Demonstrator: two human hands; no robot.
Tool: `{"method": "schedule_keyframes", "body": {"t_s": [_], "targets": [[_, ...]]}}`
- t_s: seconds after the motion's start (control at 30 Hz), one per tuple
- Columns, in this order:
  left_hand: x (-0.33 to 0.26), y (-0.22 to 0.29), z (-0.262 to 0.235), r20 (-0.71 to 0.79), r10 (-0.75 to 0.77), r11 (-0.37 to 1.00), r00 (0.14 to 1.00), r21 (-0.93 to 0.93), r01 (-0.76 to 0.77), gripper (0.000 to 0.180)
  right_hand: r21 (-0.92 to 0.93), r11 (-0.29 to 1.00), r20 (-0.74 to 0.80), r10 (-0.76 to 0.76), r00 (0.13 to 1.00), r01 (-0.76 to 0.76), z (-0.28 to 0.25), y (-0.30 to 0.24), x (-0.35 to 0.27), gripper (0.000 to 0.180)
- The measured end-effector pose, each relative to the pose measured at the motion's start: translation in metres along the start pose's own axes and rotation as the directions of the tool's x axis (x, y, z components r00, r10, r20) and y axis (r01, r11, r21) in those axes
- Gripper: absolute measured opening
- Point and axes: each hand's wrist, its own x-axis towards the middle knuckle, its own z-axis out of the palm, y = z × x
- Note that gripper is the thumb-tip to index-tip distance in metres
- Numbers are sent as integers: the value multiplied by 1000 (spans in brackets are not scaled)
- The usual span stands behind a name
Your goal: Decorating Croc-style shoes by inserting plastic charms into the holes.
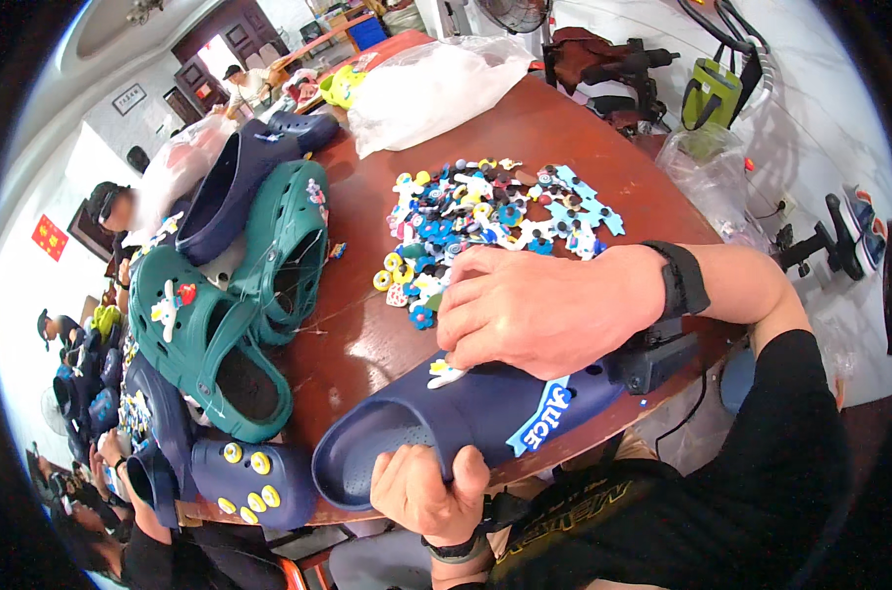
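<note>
Navy clog (483, 413) lies at the table's (574, 128) near edge, left hand (421, 492) gripping its rim, right hand (544, 307) bent over its top; whether those fingers pinch anything, I cannot tell. It already bears 1 lettered strip (542, 419); 1 white charm (445, 374) shows beside the fingers. Seemingly part-done: loose charms (434, 232) lie heaped beyond.

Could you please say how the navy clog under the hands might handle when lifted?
The navy clog probably feels light for its size, being hollow with foam-like walls. It likely flexes slightly but springs back, since its opening holds a rounded shape.
</note>
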Motion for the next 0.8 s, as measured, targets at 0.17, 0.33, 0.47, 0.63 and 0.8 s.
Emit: {"method": "schedule_keyframes", "body": {"t_s": [0.17,0.33,0.47,0.63,0.8], "targets": [[-3,1,0,5,-10,999,1000,31,9,47,132,985,-166,135,977,-114,-15,24,-22,13],[-11,0,-1,9,-80,987,997,144,78,45,205,797,-173,601,781,-568,-42,51,-77,13],[-9,6,-4,70,-167,977,983,142,156,45,305,758,-150,636,757,-577,-16,61,-106,19],[-15,3,-6,-2,-139,967,990,216,136,46,-24,905,-125,419,900,-424,-8,49,-99,32],[-19,1,-9,33,-121,960,992,259,108,44,-50,775,133,630,765,-630,-8,50,-99,18]]}}
